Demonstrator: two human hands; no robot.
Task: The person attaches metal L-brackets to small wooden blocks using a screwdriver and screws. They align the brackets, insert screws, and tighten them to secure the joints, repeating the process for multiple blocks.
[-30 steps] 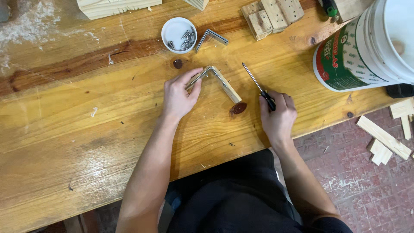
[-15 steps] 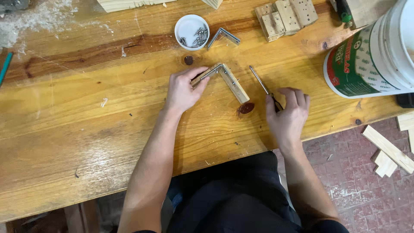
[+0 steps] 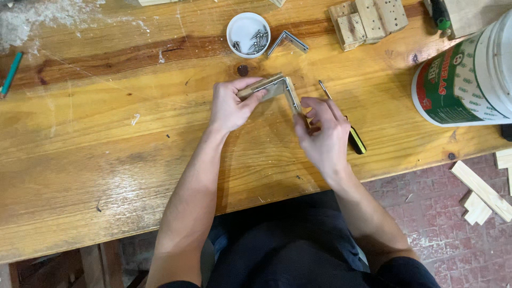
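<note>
A small L-shaped wooden corner piece with a metal bracket (image 3: 278, 86) is lifted off the wooden workbench (image 3: 106, 138). My left hand (image 3: 230, 104) grips its left arm. My right hand (image 3: 319, 130) closes on its right arm, covering that end. A screwdriver with a black and yellow handle (image 3: 353, 137) lies on the bench just right of my right hand, its tip pointing away from me. A white round cup of screws (image 3: 248, 33) and a loose metal angle bracket (image 3: 288, 41) sit behind the piece.
A large white bucket with a red and green label (image 3: 469, 74) stands at the right edge. Drilled wooden blocks (image 3: 368, 20) lie at the back. A teal pencil (image 3: 10, 72) rests far left. Wood offcuts (image 3: 480, 192) lie on the brick floor.
My right hand let go of the screwdriver, now lying on the bench, and moved left onto the wooden corner piece. Both hands have lifted and turned the piece.
</note>
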